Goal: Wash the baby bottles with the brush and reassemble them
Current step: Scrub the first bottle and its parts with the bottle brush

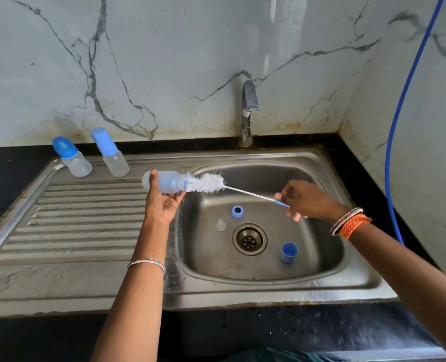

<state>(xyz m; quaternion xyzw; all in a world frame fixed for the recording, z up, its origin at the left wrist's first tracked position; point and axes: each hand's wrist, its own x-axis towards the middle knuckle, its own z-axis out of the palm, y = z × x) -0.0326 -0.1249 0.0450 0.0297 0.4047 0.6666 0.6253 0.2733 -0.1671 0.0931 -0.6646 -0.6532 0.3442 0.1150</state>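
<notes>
Bottle (164,182) gripped sideways in left hand (163,203) above sink (321,163) edge, mouth facing right. Brush (207,182) pinched at handle tip by right hand (304,202), bristles just entering the mouth, shaft in line with bottle's long axis.

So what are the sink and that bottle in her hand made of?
The sink looks like stainless steel: dull grey metal with soft reflections and a ribbed drainboard. The bottle in the left hand seems translucent plastic, cloudy and see-through, though frosted glass can't be ruled out.
</notes>
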